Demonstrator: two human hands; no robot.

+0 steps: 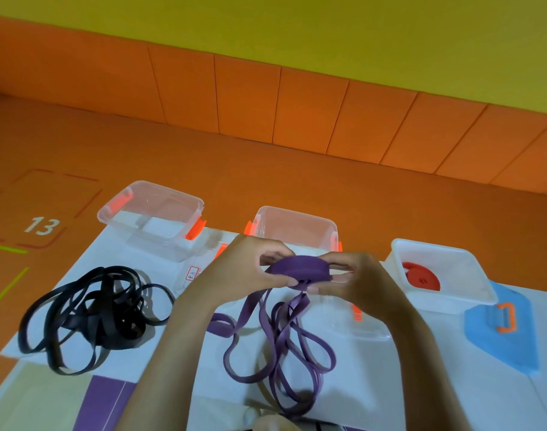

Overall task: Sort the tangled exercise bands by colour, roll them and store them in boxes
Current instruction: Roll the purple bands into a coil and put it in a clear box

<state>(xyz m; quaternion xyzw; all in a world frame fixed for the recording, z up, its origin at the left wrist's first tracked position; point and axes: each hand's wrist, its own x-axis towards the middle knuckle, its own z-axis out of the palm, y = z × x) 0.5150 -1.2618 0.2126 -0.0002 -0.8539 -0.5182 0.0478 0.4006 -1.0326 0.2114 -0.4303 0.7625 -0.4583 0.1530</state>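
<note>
My left hand [234, 275] and my right hand [356, 281] both grip a partly rolled purple band [297, 270] held above the white sheet [374, 384]. Its loose loops [278, 346] hang down and trail on the sheet. A tangle of black bands [88, 312] lies at the left. A rolled red band [421, 276] sits inside the white box [471, 293] at the right. Two clear boxes with orange latches stand behind: one at the left [154, 219], one in the middle [297, 225], just beyond my hands.
A clear lid [365, 328] with an orange latch lies under my right wrist. A blue lid [502, 334] with an orange handle lies at the right. Orange floor mats with a "13" marking [42, 226] and an orange padded wall surround the sheet.
</note>
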